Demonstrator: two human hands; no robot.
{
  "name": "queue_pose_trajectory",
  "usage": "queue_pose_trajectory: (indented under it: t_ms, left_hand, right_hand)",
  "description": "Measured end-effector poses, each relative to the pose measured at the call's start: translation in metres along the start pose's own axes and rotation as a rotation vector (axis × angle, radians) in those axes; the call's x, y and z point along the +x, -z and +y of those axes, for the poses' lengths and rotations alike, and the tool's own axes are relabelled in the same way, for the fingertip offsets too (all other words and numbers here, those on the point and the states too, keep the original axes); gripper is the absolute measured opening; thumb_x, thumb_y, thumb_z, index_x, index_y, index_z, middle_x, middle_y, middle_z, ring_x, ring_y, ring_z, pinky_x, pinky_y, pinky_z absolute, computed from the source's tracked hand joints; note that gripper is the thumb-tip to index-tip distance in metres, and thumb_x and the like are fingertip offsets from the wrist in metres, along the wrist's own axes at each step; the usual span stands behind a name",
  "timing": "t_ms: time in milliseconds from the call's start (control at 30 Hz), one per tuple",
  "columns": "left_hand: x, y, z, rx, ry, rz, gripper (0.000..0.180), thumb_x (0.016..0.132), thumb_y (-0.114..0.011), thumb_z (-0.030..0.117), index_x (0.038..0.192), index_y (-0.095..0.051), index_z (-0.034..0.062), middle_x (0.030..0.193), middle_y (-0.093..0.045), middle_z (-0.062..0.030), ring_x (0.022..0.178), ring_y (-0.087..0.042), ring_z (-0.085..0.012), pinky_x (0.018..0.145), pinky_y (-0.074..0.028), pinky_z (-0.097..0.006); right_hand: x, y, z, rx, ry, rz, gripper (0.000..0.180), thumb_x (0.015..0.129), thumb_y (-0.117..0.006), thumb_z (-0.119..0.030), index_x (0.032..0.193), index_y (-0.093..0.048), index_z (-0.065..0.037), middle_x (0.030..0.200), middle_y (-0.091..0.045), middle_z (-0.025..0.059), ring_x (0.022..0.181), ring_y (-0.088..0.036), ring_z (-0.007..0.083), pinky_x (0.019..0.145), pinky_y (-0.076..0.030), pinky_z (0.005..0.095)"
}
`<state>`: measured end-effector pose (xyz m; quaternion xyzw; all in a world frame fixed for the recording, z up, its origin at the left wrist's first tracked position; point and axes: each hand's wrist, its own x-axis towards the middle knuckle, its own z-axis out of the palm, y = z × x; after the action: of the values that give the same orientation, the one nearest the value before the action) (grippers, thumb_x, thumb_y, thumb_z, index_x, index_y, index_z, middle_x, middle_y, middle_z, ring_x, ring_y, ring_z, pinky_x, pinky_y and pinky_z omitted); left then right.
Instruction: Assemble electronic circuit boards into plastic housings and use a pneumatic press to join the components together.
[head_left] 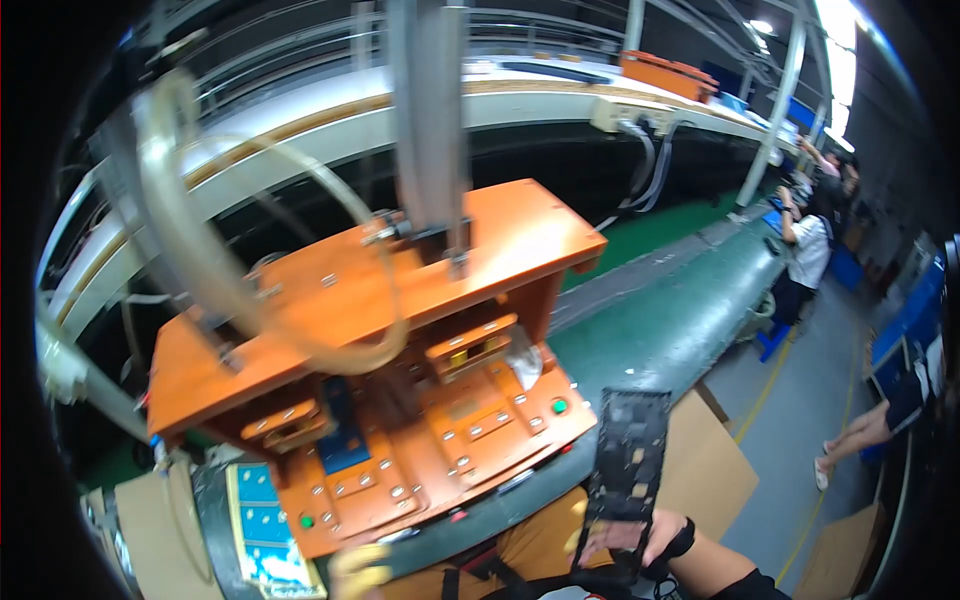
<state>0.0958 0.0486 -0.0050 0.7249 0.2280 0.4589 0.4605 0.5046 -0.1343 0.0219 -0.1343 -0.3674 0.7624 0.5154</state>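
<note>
My right hand holds a flat black rectangular frame part upright by its lower end, just right of an orange press fixture. The fixture has an upper plate, a lower base with two nests, and green buttons. A blue and black part sits in the left nest. My left hand shows only as a blurred patch at the bottom edge below the fixture; what it holds is unclear.
A blue panel lies left of the fixture base. A clear hose loops over the top plate. Cardboard sheets lie to the right. A green conveyor runs back toward other people working.
</note>
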Motion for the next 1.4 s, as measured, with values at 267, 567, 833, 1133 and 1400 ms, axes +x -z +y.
queue_pose_trajectory:
  t_ms: [267, 567, 833, 1133, 1400]
  left_hand:
    - [0.025, -0.061, 0.111, 0.443, -0.193, -0.513, 0.076, 0.063, -0.079, 0.028, 0.132, -0.052, 0.0096, 0.138, -0.048, -0.0164, 0.136, -0.036, -0.0411, 0.113, -0.017, -0.062]
    - [0.052, -0.023, 0.120, 0.561, -0.087, -0.401, 0.080, 0.058, -0.089, 0.030, 0.129, -0.055, 0.0127, 0.133, -0.055, -0.0079, 0.134, -0.043, -0.0338, 0.112, -0.021, -0.061]
    - [0.113, 0.025, 0.096, 0.563, 0.040, -0.247, 0.075, 0.058, -0.080, 0.018, 0.128, -0.055, 0.0113, 0.139, -0.049, -0.0167, 0.134, -0.042, -0.0351, 0.118, -0.014, -0.054]
    - [0.139, 0.033, 0.090, 0.662, 0.080, -0.383, 0.070, 0.061, -0.077, 0.017, 0.127, -0.056, 0.0075, 0.124, -0.056, -0.0166, 0.123, -0.049, -0.0350, 0.112, -0.030, -0.041]
    - [0.124, 0.023, 0.089, 0.657, -0.054, -0.270, 0.085, 0.065, -0.086, 0.033, 0.137, -0.048, 0.0085, 0.143, -0.038, -0.0204, 0.135, -0.035, -0.0380, 0.115, -0.028, -0.043]
  right_hand:
    - [0.105, -0.027, 0.065, 0.107, -0.326, -0.369, 0.089, 0.080, -0.074, -0.021, 0.150, -0.021, -0.005, 0.138, -0.046, 0.0218, 0.131, -0.044, 0.0311, 0.107, -0.035, 0.0409]
    - [0.161, -0.043, 0.075, 0.294, -0.264, -0.306, 0.094, 0.077, -0.073, -0.031, 0.151, -0.021, -0.005, 0.136, -0.046, 0.0162, 0.123, -0.048, 0.0276, 0.104, -0.037, 0.0379]
    - [0.137, -0.028, 0.063, -0.159, -0.164, -0.112, 0.060, 0.097, -0.053, -0.020, 0.148, -0.029, 0.000, 0.129, -0.055, 0.0122, 0.110, -0.055, 0.0169, 0.101, -0.041, 0.0324]
    - [0.092, -0.012, 0.078, -0.199, -0.222, 0.019, 0.050, 0.099, -0.051, -0.014, 0.145, -0.037, -0.001, 0.125, -0.058, 0.0090, 0.108, -0.056, 0.0138, 0.100, -0.042, 0.0307]
    - [0.091, -0.008, 0.087, -0.232, -0.240, 0.048, 0.048, 0.099, -0.052, -0.013, 0.144, -0.039, -0.001, 0.124, -0.058, 0.0088, 0.110, -0.056, 0.0142, 0.099, -0.043, 0.0312]
